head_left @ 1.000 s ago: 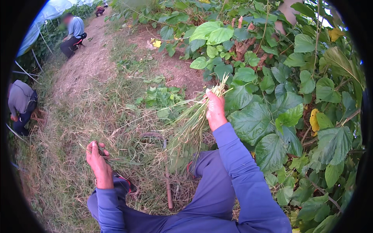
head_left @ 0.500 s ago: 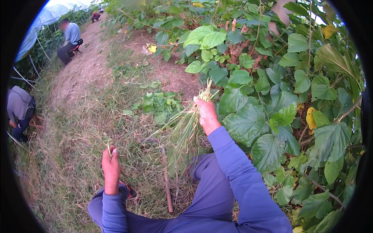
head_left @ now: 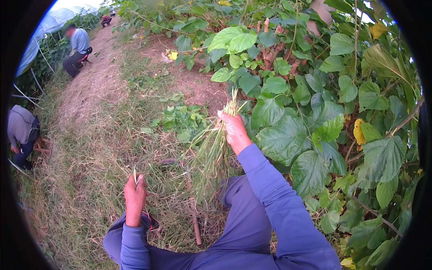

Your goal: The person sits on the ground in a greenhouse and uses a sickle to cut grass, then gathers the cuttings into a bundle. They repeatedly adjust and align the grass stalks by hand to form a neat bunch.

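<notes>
My right hand [head_left: 235, 131] is closed round a loose bundle of grass [head_left: 209, 155], pale stem ends sticking up above the fist and green-yellow blades hanging down. Lower and to the left, my left hand [head_left: 134, 194] pinches a few short grass stems [head_left: 134, 174] whose tips poke up past the thumb. Between my legs lies a sickle: its brown wooden handle [head_left: 196, 229] points toward me, and its thin curved blade [head_left: 170, 160] is partly covered by grass.
A heap of cut green leaves [head_left: 180, 120] lies ahead on the grass. Broad-leaved bushes [head_left: 288, 139] crowd the right side. At left, one person [head_left: 22, 132] bends over; another [head_left: 78, 49] crouches farther up the dirt path [head_left: 101, 74], beside a plastic-covered tunnel [head_left: 40, 38].
My left hand has moved slightly right with its stems. The right hand has shifted a little left, still gripping the grass bundle, which now hangs closer together.
</notes>
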`<state>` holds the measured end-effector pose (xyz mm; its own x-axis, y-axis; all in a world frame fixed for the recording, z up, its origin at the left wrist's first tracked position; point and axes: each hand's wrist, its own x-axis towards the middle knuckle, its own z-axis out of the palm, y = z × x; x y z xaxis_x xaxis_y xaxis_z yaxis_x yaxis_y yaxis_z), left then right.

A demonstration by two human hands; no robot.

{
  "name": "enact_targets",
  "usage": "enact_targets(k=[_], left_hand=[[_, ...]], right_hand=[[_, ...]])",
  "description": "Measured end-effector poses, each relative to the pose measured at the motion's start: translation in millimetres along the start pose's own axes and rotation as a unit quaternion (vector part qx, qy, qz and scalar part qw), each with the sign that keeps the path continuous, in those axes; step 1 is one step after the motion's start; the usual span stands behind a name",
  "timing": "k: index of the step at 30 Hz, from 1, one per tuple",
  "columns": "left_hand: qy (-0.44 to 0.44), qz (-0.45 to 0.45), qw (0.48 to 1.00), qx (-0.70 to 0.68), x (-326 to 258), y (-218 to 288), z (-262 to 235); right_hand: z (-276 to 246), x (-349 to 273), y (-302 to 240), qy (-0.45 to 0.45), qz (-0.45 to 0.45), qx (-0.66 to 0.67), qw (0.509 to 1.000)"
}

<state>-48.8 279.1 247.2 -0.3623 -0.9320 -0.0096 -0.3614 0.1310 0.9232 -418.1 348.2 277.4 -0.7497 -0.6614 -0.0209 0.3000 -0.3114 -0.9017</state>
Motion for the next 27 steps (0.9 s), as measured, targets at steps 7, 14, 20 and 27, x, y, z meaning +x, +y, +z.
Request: enact_targets(k=[7, 14, 20, 27], left_hand=[[-0.028, -0.078, 0.995, -0.060, -3.6, 10.8, 4.7], [-0.023, -0.047, 0.998, -0.039, -1.4, -4.6, 10.0], [-0.029, -0.057, 0.996, -0.056, -4.1, 3.9, 10.9], [-0.031, -0.072, 0.993, -0.086, -5.5, 6.5, 10.1]], right_hand=[[-6.4, 5.9, 9.4, -0.021, 0.010, 0.010, 1.000], [1.8, -2.0, 7.1, -0.034, 0.048, -0.015, 0.998], [3.6, -4.4, 8.1, -0.020, 0.034, -0.017, 0.999], [7.4, -5.5, 11.9, -0.036, 0.038, -0.025, 0.998]])
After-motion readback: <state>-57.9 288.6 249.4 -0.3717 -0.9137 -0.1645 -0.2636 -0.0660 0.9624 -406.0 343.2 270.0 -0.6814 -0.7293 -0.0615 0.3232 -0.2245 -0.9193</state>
